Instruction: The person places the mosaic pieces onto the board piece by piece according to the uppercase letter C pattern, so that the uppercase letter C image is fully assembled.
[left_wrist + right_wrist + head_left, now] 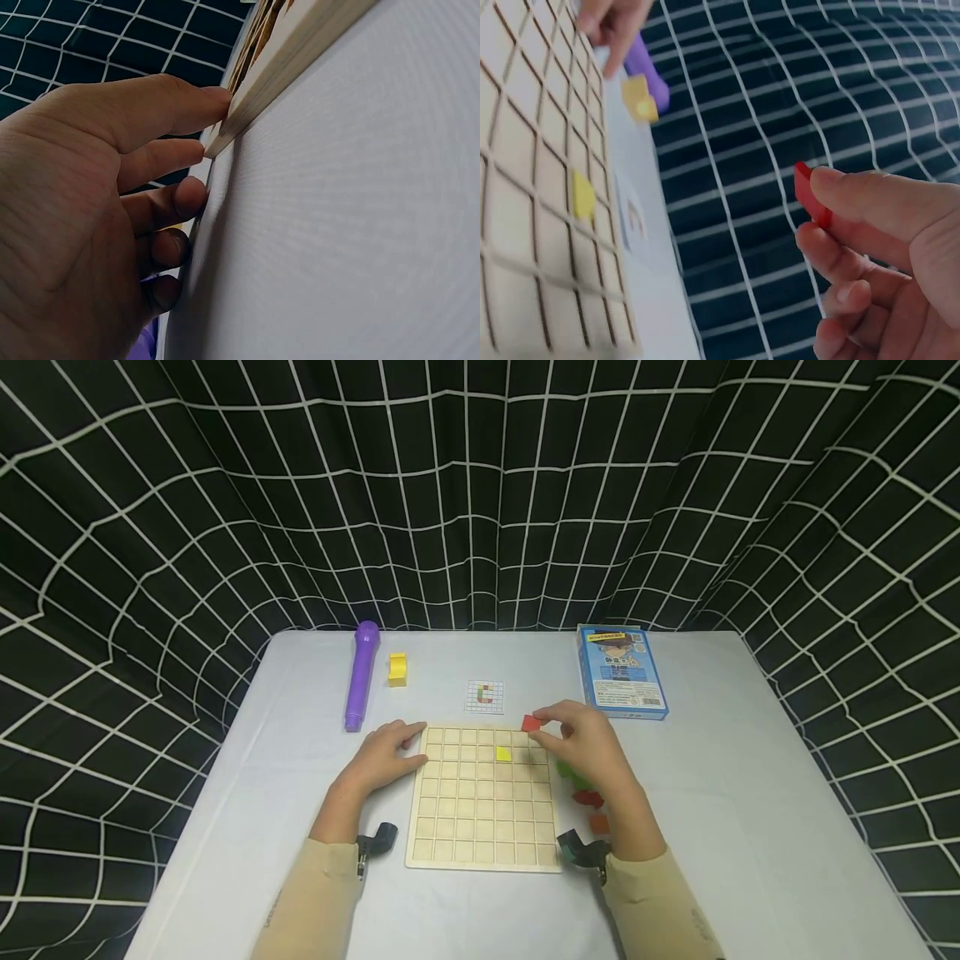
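A wooden grid board lies in the middle of the white table. One yellow tile sits in a cell of its upper part, right of centre. My left hand touches the board's left edge near the top corner with thumb and fingertips, the other fingers loosely bent in the left wrist view. Above the board's upper right corner, my right hand pinches a red tile between thumb and forefinger. Partly hidden beneath that hand and forearm lie green pieces and red pieces.
A small pattern card lies just behind the board. At the back left are a purple microphone-shaped stick and a yellow block. A blue box lies at the back right. An orange-red tile is beside the right wrist.
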Action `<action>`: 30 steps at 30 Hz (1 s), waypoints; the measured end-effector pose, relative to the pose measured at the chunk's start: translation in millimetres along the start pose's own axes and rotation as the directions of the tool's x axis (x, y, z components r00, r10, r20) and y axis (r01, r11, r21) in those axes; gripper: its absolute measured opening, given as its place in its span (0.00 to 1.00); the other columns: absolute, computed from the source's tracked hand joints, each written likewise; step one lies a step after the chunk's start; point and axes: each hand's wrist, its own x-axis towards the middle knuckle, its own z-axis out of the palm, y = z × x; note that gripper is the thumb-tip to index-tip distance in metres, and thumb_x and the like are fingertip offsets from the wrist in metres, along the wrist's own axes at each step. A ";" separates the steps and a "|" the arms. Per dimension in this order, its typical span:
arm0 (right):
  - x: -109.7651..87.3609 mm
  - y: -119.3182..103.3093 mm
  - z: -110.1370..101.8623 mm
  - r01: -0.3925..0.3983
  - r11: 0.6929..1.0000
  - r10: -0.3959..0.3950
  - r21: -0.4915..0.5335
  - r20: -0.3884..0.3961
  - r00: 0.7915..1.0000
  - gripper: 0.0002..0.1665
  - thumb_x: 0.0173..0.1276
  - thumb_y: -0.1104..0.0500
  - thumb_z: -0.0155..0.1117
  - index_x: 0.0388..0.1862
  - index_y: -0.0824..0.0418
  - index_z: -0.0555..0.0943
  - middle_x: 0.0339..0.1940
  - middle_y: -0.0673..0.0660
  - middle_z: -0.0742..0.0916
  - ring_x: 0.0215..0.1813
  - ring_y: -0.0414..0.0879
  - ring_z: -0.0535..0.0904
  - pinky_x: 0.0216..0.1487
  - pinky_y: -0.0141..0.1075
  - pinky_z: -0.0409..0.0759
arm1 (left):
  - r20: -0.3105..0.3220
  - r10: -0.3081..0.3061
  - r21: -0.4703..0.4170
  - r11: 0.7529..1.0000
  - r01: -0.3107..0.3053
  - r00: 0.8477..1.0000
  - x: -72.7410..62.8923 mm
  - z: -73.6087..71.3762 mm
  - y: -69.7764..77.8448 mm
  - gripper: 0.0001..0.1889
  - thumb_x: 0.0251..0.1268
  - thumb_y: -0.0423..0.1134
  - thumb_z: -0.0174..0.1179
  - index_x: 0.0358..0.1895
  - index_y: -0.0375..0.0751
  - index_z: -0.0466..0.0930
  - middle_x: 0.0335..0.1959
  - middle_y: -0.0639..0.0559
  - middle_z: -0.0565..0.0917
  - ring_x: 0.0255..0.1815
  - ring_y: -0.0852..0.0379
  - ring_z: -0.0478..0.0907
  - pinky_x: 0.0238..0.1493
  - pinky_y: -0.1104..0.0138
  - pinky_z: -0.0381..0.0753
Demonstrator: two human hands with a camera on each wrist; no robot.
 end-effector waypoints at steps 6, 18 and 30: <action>5.5 -6.0 23.2 0.072 0.997 -0.072 0.032 0.023 0.997 0.14 0.63 0.55 0.78 0.47 0.57 0.91 0.42 0.50 0.88 0.35 0.51 0.76 0.35 0.41 0.74 | -0.010 -0.001 0.002 1.000 0.001 1.000 -0.5 -0.2 1.8 0.34 0.63 0.49 0.71 0.72 0.43 0.75 0.33 0.55 0.69 0.37 0.56 0.66 0.44 0.58 0.66; 13.3 -3.2 67.9 -0.007 1.000 0.004 0.020 0.123 0.992 0.18 0.61 0.53 0.79 0.49 0.56 0.91 0.27 0.49 0.78 0.31 0.45 0.71 0.33 0.38 0.70 | -0.004 0.001 -0.006 1.000 -0.001 1.000 -0.6 -0.6 0.9 0.34 0.63 0.49 0.70 0.72 0.44 0.75 0.35 0.56 0.71 0.39 0.56 0.67 0.47 0.57 0.67; 13.9 10.9 96.4 -0.038 0.995 0.052 -0.093 0.163 0.985 0.17 0.63 0.54 0.77 0.51 0.54 0.91 0.42 0.53 0.88 0.37 0.46 0.78 0.39 0.43 0.77 | -0.014 -0.002 -0.007 1.000 0.002 1.000 1.2 1.7 -1.8 0.34 0.63 0.49 0.71 0.72 0.45 0.75 0.34 0.56 0.71 0.38 0.56 0.67 0.45 0.58 0.67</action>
